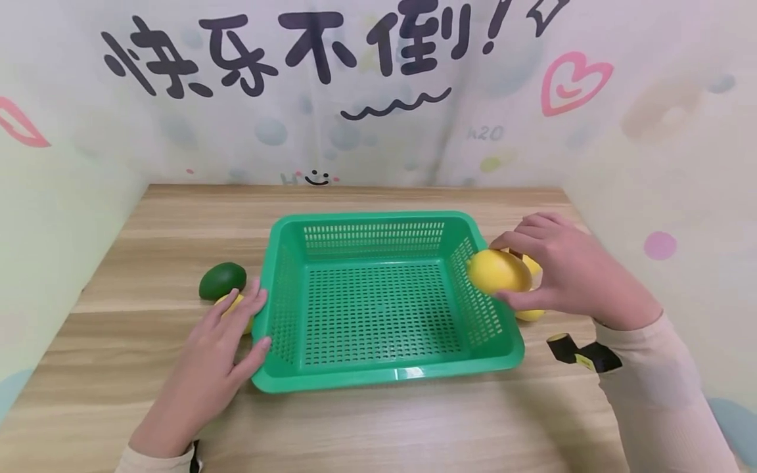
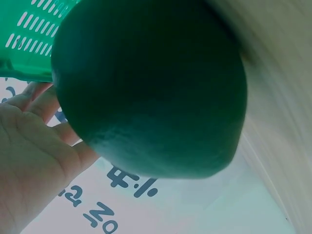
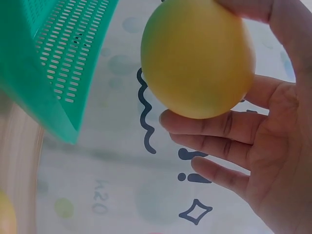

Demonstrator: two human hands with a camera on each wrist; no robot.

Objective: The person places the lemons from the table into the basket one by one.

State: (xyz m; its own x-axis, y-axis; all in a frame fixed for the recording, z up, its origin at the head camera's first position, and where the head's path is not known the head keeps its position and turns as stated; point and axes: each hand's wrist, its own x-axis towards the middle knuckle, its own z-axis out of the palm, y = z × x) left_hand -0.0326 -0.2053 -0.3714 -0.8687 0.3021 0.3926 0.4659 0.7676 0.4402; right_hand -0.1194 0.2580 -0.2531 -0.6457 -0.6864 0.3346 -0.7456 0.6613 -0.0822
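**Two hands at a green basket, one holding a lemon**

A green plastic basket (image 1: pixel 378 295) with perforated walls sits in the middle of a wooden table (image 1: pixel 414 420); its inside holds nothing. The right hand (image 1: pixel 568 269) grasps a yellow lemon (image 1: pixel 499 270) between thumb and fingertips, holding it above the basket's right rim; in the right wrist view the fingers (image 3: pixel 214 124) curl under the fruit. More yellow lemons (image 1: pixel 531 314) lie on the table just behind that hand, partly hidden. The left hand (image 1: pixel 215 355) lies flat and relaxed with fingers straight, resting against the basket's left edge and over another yellow lemon (image 1: pixel 232 305); a dark green lime (image 1: pixel 222 280) lies just beyond it, touching or nearly touching that fruit. A wall with painted black characters (image 1: pixel 284 52) stands behind the table.
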